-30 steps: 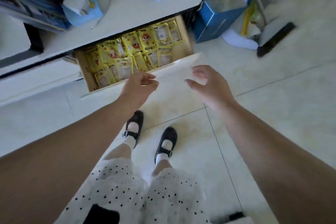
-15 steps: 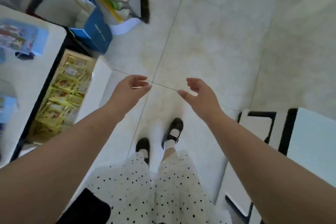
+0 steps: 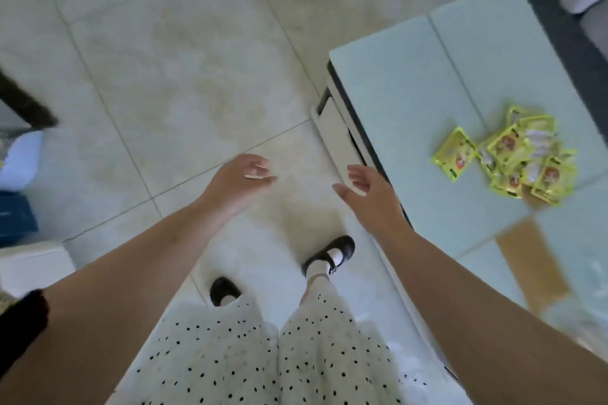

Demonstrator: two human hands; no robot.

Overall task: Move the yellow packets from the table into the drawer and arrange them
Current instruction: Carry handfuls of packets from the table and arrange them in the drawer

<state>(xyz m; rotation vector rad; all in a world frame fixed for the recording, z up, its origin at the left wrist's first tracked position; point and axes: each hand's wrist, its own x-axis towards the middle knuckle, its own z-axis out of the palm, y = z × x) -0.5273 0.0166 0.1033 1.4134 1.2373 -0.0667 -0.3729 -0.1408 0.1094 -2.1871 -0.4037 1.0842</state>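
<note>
A heap of several yellow packets [image 3: 513, 158] lies on the pale green table [image 3: 427, 108] at the right. My left hand [image 3: 240, 181] hangs over the tiled floor with loosely curled fingers and holds nothing. My right hand [image 3: 368, 191] is held out beside the table's near edge, fingers relaxed and empty, well to the left of the packets. The drawer is out of view.
A brown cardboard piece [image 3: 533, 260] lies on the table below the packets. A blue box [image 3: 16, 217] and a white cabinet corner [image 3: 33, 266] sit at the left edge. A dark sofa [image 3: 559, 10] stands behind the table. My feet stand on the floor.
The view has swung right, away from the drawer full of packets and onto the table with its heap. Both hands stayed empty and travelled with the turn.
</note>
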